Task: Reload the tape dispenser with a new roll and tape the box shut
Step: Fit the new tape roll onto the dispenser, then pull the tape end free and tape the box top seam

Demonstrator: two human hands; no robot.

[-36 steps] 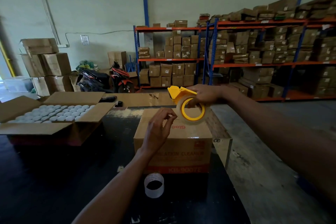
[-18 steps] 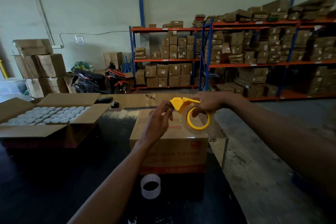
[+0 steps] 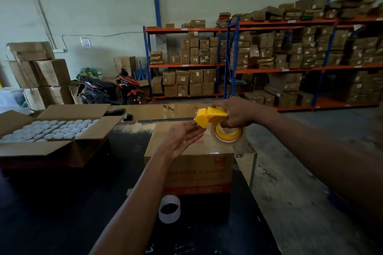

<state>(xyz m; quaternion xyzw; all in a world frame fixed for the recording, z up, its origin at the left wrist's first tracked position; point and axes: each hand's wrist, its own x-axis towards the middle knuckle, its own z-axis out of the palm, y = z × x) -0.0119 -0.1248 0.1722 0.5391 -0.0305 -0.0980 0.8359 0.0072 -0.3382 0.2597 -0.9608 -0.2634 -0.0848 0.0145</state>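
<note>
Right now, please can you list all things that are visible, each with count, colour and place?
tape dispenser: one, yellow, above the box
tape roll: one, clear, on the dispenser
closed box: one, brown, table centre
empty tape core: one, white, before the box
open carton: one, brown, left, holding white round lids
table: one, black
motorbike: one, black and red, by the wall
shelf racks: blue and orange, stacked with cartons
left hand: open, at the dispenser's front
right hand: gripping the dispenser
</note>
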